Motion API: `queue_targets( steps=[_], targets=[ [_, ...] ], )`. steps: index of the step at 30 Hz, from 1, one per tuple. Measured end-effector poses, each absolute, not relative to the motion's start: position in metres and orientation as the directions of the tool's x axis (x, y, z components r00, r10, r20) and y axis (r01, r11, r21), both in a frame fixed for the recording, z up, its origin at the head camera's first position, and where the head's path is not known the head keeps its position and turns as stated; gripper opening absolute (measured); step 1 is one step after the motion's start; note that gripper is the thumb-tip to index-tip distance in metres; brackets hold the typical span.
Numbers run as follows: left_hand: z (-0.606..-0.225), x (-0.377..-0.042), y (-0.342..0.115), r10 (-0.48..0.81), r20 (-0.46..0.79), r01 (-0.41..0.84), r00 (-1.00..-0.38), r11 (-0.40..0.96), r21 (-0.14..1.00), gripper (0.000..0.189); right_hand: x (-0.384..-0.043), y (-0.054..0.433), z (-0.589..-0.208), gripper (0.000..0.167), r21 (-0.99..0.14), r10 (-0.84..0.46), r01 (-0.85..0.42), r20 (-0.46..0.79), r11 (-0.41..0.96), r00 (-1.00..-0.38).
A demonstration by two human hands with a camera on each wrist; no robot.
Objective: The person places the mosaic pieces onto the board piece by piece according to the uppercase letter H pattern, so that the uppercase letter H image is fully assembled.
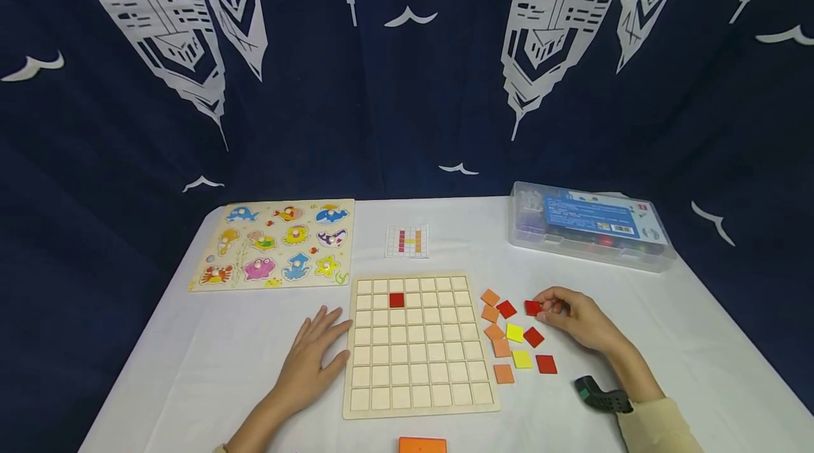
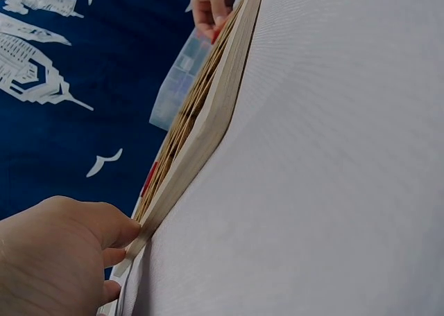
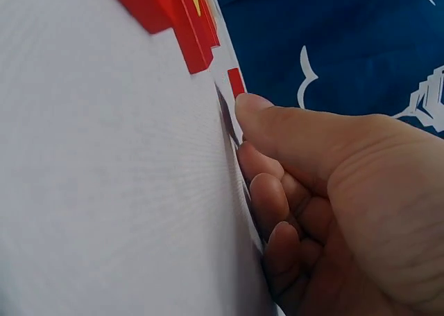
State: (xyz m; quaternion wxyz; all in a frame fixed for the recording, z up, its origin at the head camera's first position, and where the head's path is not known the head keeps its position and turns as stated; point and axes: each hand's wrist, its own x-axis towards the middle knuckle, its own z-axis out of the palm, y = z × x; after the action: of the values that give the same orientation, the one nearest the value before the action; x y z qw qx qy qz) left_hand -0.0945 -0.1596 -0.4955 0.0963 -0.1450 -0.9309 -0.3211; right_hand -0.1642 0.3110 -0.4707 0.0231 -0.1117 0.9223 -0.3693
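Note:
A square wooden grid board (image 1: 388, 354) lies mid-table, with one red tile (image 1: 397, 300) set in a cell of its second row from the far edge. My left hand (image 1: 313, 357) rests at the board's left side, fingers extended, fingertips right at its edge. To the right of the board, my right hand (image 1: 575, 319) pinches another red tile (image 1: 533, 308) between thumb and fingers, close over the table; its other fingers curl beneath. Beside that hand lie loose square tiles: several orange tiles (image 1: 502, 348), yellow tiles (image 1: 522, 359) and more red tiles (image 1: 546, 365).
Behind the board lies a small pattern card (image 1: 407, 242). A sea-animal peg puzzle (image 1: 273, 244) is at the back left, a clear plastic case (image 1: 591, 227) at the back right. An orange block (image 1: 422, 445) shows at the near edge. A dark blue curtain (image 1: 381, 99) hangs behind.

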Motion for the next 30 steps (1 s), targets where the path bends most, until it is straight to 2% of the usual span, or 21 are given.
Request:
queue_targets(
  steps=[8,16,30],
  targets=[
    [-0.497,-0.094,-0.160,0.208,0.276,0.334,-0.938,0.750,0.570,0.047,-0.165,0.308,-0.463,0.024,-0.638,-0.174,-0.168,0.053,0.752,-0.983],
    [-0.496,-0.095,-0.160,0.209,0.278,0.335,-0.938,0.756,0.563,0.046,-0.163,0.288,-0.441,0.025,-0.624,-0.190,-0.242,0.150,0.743,-0.970],
    [-0.495,-0.095,-0.161,0.212,0.249,0.320,-0.945,0.755,0.572,0.047,-0.170,0.189,-0.412,0.016,-0.676,-0.348,-0.351,0.148,0.648,-0.926]
  ],
)
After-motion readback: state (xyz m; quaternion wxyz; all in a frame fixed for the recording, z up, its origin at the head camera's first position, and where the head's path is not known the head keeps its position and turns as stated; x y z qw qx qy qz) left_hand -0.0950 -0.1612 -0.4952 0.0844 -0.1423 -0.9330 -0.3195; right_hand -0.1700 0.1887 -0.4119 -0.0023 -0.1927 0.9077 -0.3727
